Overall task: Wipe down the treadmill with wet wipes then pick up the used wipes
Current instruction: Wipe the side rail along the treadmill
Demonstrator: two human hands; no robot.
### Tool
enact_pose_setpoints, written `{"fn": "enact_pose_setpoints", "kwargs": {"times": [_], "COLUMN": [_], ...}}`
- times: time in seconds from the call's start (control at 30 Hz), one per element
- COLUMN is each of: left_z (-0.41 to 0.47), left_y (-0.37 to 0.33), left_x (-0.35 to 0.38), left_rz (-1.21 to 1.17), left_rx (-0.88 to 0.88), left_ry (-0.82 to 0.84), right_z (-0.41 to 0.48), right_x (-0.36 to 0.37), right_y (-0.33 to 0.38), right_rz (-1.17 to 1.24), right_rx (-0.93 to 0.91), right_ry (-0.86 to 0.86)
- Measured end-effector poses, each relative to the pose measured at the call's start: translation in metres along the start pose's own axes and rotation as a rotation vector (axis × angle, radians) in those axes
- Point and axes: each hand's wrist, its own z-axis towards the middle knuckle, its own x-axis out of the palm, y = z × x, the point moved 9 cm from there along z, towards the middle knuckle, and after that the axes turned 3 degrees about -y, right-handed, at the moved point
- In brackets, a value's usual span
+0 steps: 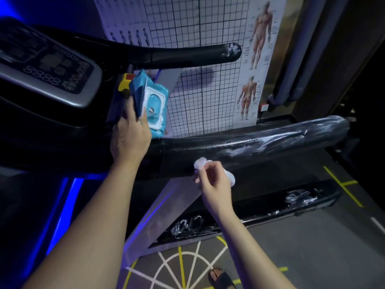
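1. Our left grip curls round the blue wipe pack, beside the treadmill console.
2. Our right grip pinches a crumpled white wipe just over the long black bar.
3. White smears show on that bar, the upper handrail and the side rail — wiping looks far from finished, and collecting the used wipes is not yet begun.

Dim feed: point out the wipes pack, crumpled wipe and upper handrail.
wipes pack (154, 102): head view, flip lid.
crumpled wipe (200, 163): head view, upper wad.
upper handrail (187, 55): head view, middle of bar.
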Motion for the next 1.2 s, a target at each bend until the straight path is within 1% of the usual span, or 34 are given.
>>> {"fn": "enact_pose_setpoints", "kwargs": {"times": [0.13,0.3,0.53,0.7,0.9,0.97,1.07,1.2], "left_z": [0.000,0.001,0.000,0.000,0.000,0.000,0.000,0.000], "left_y": [-0.001,-0.002,-0.002,-0.001,-0.003,-0.002,-0.002,-0.002], "left_x": [0.000,0.001,0.000,0.001,0.000,-0.001,0.000,-0.001], "left_rz": [0.014,0.040,0.052,0.045,0.049,0.042,0.038,0.033], "left_rx": [0.012,0.026,0.014,0.014,0.034,0.029,0.033,0.039], "left_ry": [0.000,-0.002,-0.003,-0.001,-0.016,-0.019,-0.016,-0.023], "right_z": [0.002,0.010,0.013,0.003,0.014,0.015,0.019,0.032], "right_x": [0.017,0.016,0.016,0.024,0.003,-0.003,-0.014,-0.049], "right_y": [-0.010,-0.008,-0.018,-0.019,-0.008,-0.005,-0.008,-0.005], "right_rz": [0.023,0.010,-0.037,-0.008,-0.103,-0.103,-0.090,0.030], "right_rx": [0.084,0.101,0.108,0.183,0.053,0.009,0.045,0.055], "right_ry": [0.073,0.121,0.098,0.154,0.045,0.004,-0.032,-0.168]}}
